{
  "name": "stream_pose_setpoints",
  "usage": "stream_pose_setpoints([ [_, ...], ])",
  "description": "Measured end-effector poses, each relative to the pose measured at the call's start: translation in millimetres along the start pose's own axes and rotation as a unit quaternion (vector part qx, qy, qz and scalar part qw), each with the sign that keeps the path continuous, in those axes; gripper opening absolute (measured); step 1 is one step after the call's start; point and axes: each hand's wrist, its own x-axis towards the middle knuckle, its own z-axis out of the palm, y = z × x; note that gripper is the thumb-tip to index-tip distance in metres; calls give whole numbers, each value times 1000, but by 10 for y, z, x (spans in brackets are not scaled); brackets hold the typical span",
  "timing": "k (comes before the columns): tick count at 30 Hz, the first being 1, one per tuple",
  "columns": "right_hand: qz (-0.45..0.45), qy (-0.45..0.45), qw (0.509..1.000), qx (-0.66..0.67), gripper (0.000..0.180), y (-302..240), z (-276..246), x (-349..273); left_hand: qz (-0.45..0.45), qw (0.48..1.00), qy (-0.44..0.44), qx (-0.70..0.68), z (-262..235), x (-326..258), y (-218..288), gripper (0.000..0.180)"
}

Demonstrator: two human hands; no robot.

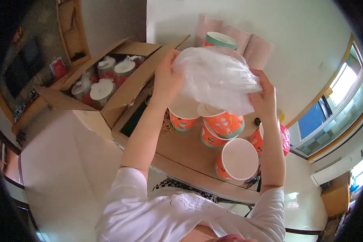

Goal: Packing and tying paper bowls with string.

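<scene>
White short-sleeved shirt fabric (189, 213) fills the lower edge; the left hand (168, 76) and right hand (263, 96) grip opposite sides of a translucent white plastic bag (217, 76), above round orange paper tubs (225, 123) on the brown surface (185, 155).

bag (215, 74): clear whitish | tub (226, 123): orange, white figures, green band | carton (139, 80): brown | shirt (129, 205): white

- A head-worn fisheye camera looks down from above the near edge of the desk (183, 156).
- Close in, it faces the far edge and wall (300, 52) beyond.
</scene>
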Motion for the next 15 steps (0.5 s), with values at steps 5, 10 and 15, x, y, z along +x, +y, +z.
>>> stream_pose_setpoints([
  [5, 311, 11, 930, 194, 31, 143, -37, -49, -235, 905, -157, -318, 79, -48, -249, 48],
  [10, 268, 64, 905, 325, 35, 191, 104, -217, -159, 916, -194, -313, 284, -750, -533, 60],
  [15, 278, -16, 900, 335, 39, 159, 64, -245, -218, 940, -97, -243, 220, -476, -271, 57],
])
